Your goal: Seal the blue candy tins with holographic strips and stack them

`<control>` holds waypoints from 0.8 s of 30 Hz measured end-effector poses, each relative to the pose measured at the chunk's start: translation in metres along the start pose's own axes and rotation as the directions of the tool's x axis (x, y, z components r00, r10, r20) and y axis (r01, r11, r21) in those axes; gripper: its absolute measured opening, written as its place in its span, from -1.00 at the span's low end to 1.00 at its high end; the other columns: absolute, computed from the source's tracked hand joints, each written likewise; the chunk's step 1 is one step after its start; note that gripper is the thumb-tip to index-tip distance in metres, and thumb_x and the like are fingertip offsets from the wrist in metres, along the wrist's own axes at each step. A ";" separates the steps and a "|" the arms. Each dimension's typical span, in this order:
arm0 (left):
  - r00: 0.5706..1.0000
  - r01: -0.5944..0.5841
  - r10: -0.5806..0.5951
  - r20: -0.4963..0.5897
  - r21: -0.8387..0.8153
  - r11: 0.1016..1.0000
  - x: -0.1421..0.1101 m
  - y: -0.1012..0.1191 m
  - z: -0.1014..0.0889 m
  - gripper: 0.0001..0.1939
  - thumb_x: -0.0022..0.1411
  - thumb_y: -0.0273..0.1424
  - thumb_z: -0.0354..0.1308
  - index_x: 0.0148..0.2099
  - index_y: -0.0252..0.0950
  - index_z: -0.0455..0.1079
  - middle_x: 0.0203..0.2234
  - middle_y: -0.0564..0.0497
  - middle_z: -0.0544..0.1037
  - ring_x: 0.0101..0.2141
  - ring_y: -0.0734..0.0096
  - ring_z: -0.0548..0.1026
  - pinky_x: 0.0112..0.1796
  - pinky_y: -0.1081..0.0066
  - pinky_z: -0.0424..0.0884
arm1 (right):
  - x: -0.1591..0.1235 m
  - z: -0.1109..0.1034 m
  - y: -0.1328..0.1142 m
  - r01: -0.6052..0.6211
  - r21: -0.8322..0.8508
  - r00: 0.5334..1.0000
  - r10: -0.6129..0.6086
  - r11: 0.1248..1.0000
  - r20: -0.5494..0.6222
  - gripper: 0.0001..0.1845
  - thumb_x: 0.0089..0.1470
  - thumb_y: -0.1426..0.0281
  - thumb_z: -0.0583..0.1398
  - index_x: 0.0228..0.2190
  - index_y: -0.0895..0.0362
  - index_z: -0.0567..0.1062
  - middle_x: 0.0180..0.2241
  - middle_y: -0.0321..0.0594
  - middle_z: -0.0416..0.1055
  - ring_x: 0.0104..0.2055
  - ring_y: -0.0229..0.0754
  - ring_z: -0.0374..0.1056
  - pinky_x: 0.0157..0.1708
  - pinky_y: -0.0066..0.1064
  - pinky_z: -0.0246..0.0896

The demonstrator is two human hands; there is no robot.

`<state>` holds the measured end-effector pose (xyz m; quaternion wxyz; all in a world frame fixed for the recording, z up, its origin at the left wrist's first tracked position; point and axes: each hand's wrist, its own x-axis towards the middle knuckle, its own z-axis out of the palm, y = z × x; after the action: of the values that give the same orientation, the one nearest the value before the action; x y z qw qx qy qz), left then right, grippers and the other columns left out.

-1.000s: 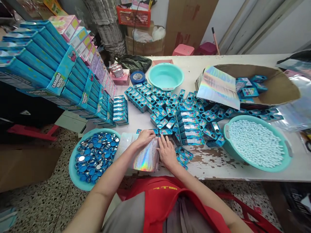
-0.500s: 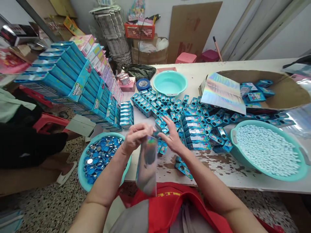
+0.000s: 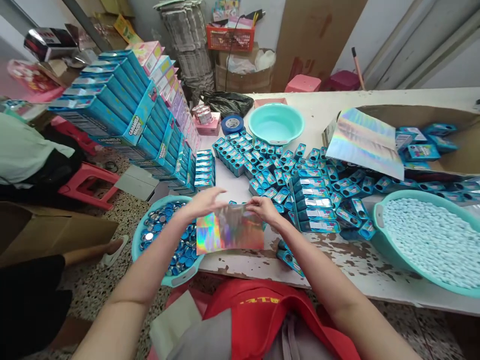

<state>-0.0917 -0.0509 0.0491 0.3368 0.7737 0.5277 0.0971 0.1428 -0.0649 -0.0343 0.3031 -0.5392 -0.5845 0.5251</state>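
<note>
I hold a shiny holographic pouch [image 3: 229,229] up flat above the table's near edge. My right hand [image 3: 264,207] pinches its top right edge. My left hand [image 3: 204,201] is at its top left corner with the fingers stretched out toward the right. Just behind the pouch lie several small blue boxes [image 3: 279,179] with round holes, spread over the white worn table [image 3: 337,250]. A teal basin of blue and silver caps [image 3: 159,235] sits under my left forearm.
A teal basin of pale blue candies [image 3: 431,240] stands at the right. An empty teal bowl [image 3: 275,122], a blue tape roll [image 3: 232,123] and a cardboard box [image 3: 461,160] with a holographic sheet [image 3: 365,142] lie farther back. Stacked blue cartons [image 3: 123,110] rise at the left. Another person [image 3: 30,160] sits at far left.
The pouch went from lying on the table to hanging upright from my left hand, and now is held spread flat between both hands. The view has shifted left.
</note>
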 end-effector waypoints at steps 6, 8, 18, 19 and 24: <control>0.991 -0.003 -0.022 0.136 0.184 0.983 0.033 0.013 0.084 -0.68 0.32 -0.25 -0.09 -0.24 -0.25 0.47 -0.38 -0.02 0.58 -0.32 0.33 0.49 -0.26 0.44 0.27 | -0.004 0.002 0.018 0.045 0.016 0.988 -0.042 0.999 -0.151 -0.69 -0.12 0.36 0.26 -0.24 0.12 0.55 -0.34 -0.21 0.54 -0.33 -0.18 0.44 -0.31 -0.36 0.32; 0.992 -0.054 0.039 0.117 0.122 0.991 0.036 0.006 0.092 -0.68 0.32 -0.23 -0.09 -0.19 -0.23 0.46 -0.37 0.01 0.57 -0.34 0.37 0.47 -0.30 0.48 0.24 | -0.010 -0.007 0.029 0.037 -0.026 0.967 -0.042 0.999 -0.250 -0.63 -0.10 0.35 0.26 -0.18 0.13 0.52 -0.29 -0.17 0.54 -0.32 -0.16 0.44 -0.28 -0.31 0.35; 0.975 -0.124 0.115 0.191 0.036 0.992 0.045 -0.011 0.095 -0.64 0.26 -0.23 -0.08 -0.31 -0.30 0.48 -0.50 0.04 0.51 -0.46 0.45 0.38 -0.42 0.50 0.15 | -0.034 -0.008 0.038 0.238 -0.661 0.883 -0.443 0.711 -0.159 -0.74 0.16 0.36 0.12 -0.14 0.08 0.53 -0.08 -0.06 0.44 -0.02 -0.05 0.34 -0.07 -0.21 0.31; 0.975 -0.122 0.114 0.190 0.029 0.992 0.046 -0.012 0.096 -0.65 0.26 -0.24 -0.08 -0.33 -0.31 0.47 -0.52 0.05 0.50 -0.47 0.46 0.36 -0.43 0.51 0.14 | -0.037 -0.006 0.038 0.230 -0.719 0.883 -0.452 0.656 -0.130 -0.73 0.18 0.36 0.10 -0.13 0.08 0.53 -0.05 -0.05 0.43 -0.01 -0.03 0.32 -0.07 -0.20 0.30; 0.975 -0.111 0.115 0.191 -0.034 0.993 0.048 -0.016 0.096 -0.67 0.23 -0.27 -0.05 -0.44 -0.32 0.41 -0.58 0.08 0.43 -0.50 0.49 0.30 -0.44 0.51 0.12 | -0.051 0.008 0.045 0.219 -0.863 0.886 -0.464 0.454 -0.019 -0.57 0.22 0.46 0.01 0.10 0.15 0.36 0.17 -0.06 0.27 0.18 0.03 0.16 0.07 -0.14 0.17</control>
<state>-0.0345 -0.0452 -0.0430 0.3890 0.8043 0.4467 0.0469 0.1619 -0.1218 -0.0676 0.1766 -0.5489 -0.8164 0.0316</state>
